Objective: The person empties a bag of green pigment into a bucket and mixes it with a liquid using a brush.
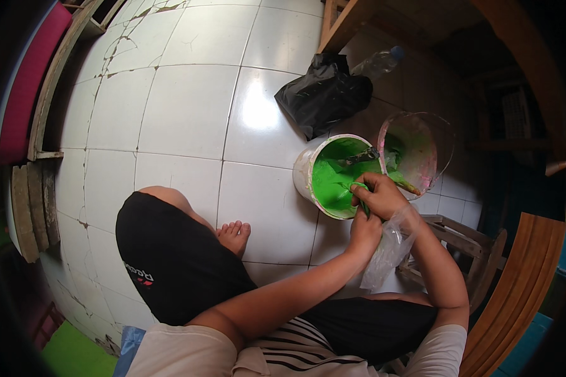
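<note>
A white bucket (302,169) with bright green paste (328,191) inside stands in front of me, its inner wall smeared green. A dark, paste-stained tool handle (361,157) leans inside it. At its near right rim, my right hand (383,196) is closed on a limp green-smeared piece (358,186), perhaps plastic. My left hand (366,229) is closed just below, against the right; what its fingers hold is hidden. A clear plastic bag (390,248) hangs beside my left hand and right wrist.
A second bucket (421,151) with a wire handle stands right, a stained stick (405,183) at its rim. Beyond are a black plastic bag (324,94) and a clear bottle (380,63). A wooden stool (459,242) sits by my right arm; wooden furniture (343,28) stands farther off.
</note>
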A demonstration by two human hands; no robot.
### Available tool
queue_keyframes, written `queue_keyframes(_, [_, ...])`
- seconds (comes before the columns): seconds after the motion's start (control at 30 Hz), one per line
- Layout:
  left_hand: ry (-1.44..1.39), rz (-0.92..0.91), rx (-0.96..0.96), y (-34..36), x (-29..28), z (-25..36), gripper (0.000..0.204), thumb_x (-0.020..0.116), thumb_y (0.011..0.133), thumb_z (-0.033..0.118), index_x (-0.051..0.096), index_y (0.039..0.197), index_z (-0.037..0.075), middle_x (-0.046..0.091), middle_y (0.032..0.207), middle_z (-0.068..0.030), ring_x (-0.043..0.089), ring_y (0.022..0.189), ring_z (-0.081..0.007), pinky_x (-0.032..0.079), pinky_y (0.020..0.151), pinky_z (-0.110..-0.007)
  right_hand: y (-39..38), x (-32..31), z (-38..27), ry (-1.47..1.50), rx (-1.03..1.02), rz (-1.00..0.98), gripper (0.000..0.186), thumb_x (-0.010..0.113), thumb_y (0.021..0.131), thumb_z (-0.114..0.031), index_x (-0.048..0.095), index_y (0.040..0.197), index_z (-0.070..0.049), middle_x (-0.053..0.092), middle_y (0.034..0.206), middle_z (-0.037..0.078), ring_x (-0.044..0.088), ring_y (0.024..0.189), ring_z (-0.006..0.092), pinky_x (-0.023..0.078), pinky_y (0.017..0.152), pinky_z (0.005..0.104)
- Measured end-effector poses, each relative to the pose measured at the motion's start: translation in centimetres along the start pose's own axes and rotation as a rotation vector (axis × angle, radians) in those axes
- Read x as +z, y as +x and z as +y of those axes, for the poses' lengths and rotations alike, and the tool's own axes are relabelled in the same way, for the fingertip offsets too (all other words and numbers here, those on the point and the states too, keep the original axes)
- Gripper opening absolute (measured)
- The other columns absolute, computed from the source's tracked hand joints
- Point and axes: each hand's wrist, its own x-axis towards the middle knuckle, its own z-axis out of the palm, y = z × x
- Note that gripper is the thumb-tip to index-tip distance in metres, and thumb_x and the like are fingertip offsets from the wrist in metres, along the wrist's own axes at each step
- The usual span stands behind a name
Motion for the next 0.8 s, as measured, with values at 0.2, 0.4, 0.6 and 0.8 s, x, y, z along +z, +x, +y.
queue_keyframes(0.2, [-0.389,0.179,0.045,-1.2,0.6,0.7,0.07,0.035,0.102,0.054,0.041,0.144,-0.001,0.053,0.134,-0.0135,0.049,0.124,-0.0222,0.036,0.106,-0.032,0.4,-0.4,1.0,0.03,-0.009,-0.015,0.023,0.068,0.09,-0.021,0.067,0.092,0.002,0.072,0.08,0.009,0.065,0.073,0.014,0.051,0.068,0.0313])
queue_keyframes(0.4, [-0.261,0.286,-0.064,-1.9,0.8,2.4,0.083,0.03,0.1,0.066,0.037,0.149,-0.001,0.047,0.143,-0.0115,0.047,0.126,-0.0224,0.035,0.107,-0.032,-0.1,-0.6,0.7,-0.02,-0.008,0.036,0.02,0.072,0.087,-0.018,0.063,0.097,-0.004,0.07,0.08,0.007,0.061,0.071,0.0106,0.048,0.065,0.0281])
queue_keyframes(0.6, [-0.342,0.115,-0.212,-1.1,-0.8,1.8,0.098,0.029,0.095,0.076,0.029,0.152,-0.004,0.04,0.149,-0.0144,0.039,0.135,-0.0234,0.029,0.111,-0.031,-0.7,-0.6,0.3,0.127,-0.023,0.01,0.021,0.072,0.086,-0.018,0.06,0.1,-0.006,0.07,0.081,0.006,0.059,0.073,0.0105,0.047,0.066,0.0279])
queue_keyframes(0.8, [-0.359,0.187,-0.275,0.4,-0.6,0.7,0.098,0.031,0.094,0.078,0.033,0.151,-0.003,0.046,0.141,-0.0131,0.044,0.127,-0.0224,0.033,0.108,-0.031,-0.5,-0.4,1.0,0.118,-0.082,0.023,0.018,0.07,0.087,-0.018,0.065,0.098,-0.003,0.072,0.088,0.008,0.063,0.079,0.0122,0.049,0.072,0.0283])
